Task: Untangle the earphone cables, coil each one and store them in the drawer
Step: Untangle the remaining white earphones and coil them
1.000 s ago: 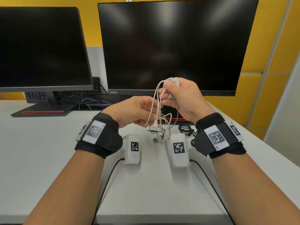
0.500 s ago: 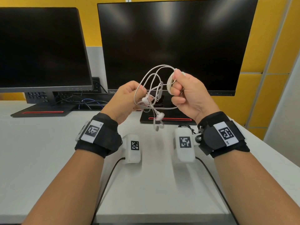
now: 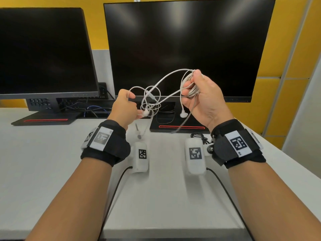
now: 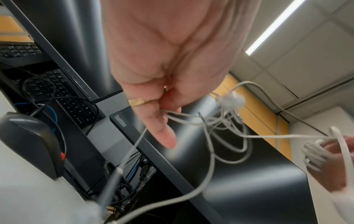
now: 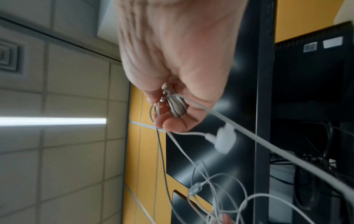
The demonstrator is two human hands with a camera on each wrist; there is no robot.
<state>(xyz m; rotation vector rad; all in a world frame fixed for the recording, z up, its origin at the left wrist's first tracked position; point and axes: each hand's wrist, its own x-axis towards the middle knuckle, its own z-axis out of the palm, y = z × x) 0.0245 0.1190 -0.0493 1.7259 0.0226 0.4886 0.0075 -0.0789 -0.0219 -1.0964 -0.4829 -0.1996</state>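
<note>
A tangle of white earphone cable hangs in the air between my two hands, in front of the big monitor. My right hand grips a coiled bundle of that cable, and one earbud dangles below it. My left hand pinches several loose strands, with another earbud just beside its fingers. A plug end hangs down to the table under the left hand. A small black cable bundle lies on the table by my right wrist. No drawer is in view.
Two dark monitors stand at the back on black bases, with loose wires behind them. A black mouse and keyboard sit under the left monitor. The white table stretches toward me.
My hands have drawn apart, the right one going right with its coil and the left one going left and lower. The tangle has spread out, and the two earbuds now hang separately.
</note>
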